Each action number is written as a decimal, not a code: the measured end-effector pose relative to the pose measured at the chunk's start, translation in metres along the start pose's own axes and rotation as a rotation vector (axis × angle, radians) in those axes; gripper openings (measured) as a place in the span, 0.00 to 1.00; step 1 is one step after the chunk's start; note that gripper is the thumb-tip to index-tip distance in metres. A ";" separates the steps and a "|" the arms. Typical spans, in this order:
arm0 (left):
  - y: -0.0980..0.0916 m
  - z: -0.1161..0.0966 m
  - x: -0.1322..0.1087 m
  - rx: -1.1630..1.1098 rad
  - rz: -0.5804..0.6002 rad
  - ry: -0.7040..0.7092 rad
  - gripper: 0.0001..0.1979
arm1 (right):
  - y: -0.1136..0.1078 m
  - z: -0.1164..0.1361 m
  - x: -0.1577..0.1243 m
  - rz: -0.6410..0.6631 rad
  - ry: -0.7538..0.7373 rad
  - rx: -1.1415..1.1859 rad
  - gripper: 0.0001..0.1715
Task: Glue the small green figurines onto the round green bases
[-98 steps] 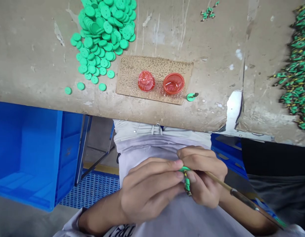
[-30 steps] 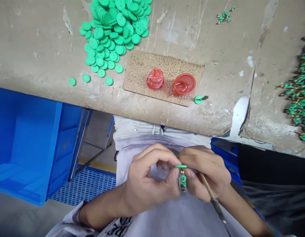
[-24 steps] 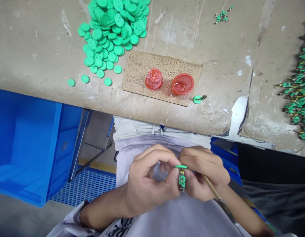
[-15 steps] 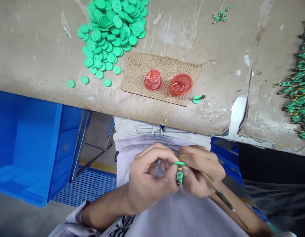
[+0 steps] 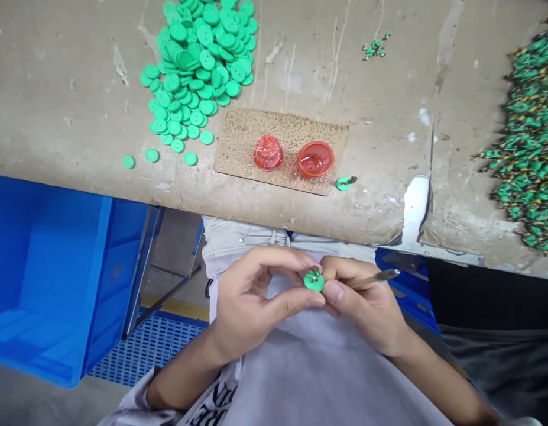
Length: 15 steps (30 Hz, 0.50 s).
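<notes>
My left hand pinches a green disc between thumb and fingers, in front of my waist. A small dark and green figure is on the disc, its top now turned away from me. My right hand is closed round a thin pen-like stick with a dark section and a pale tip, pointing right; its other end is hidden. The right thumb touches or nearly touches the disc's edge. On the table above stands another disc with a figure.
A wet brown board carries an upturned red cup and an upright red cup with clear liquid. Green discs are heaped at left, small figures at right, a few behind. A blue crate stands lower left.
The disc and figure have tipped, so the disc's face shows instead of its edge. The stick has swung up from pointing down-right to pointing right. My view has shifted slightly.
</notes>
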State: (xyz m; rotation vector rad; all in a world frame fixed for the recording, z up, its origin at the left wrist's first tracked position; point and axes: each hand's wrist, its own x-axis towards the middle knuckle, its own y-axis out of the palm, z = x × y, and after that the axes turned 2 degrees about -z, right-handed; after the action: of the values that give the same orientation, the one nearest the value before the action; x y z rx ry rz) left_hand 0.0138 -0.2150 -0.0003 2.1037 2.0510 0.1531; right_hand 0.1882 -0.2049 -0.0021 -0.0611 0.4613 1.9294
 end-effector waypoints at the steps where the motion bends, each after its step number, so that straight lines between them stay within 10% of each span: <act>1: 0.002 -0.002 0.001 -0.007 -0.038 -0.007 0.15 | 0.000 0.000 -0.001 -0.043 -0.053 -0.039 0.21; 6: 0.008 -0.010 0.005 0.019 -0.101 0.033 0.13 | -0.001 0.002 -0.004 -0.139 -0.337 -0.258 0.02; 15: 0.005 -0.011 0.003 0.076 -0.049 0.063 0.08 | -0.002 0.005 -0.002 -0.098 -0.498 -0.415 0.08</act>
State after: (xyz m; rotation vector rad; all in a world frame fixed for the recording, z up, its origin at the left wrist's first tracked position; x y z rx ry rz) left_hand 0.0166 -0.2114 0.0110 2.1159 2.1761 0.1376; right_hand 0.1913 -0.2043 0.0026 0.1250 -0.2699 1.8330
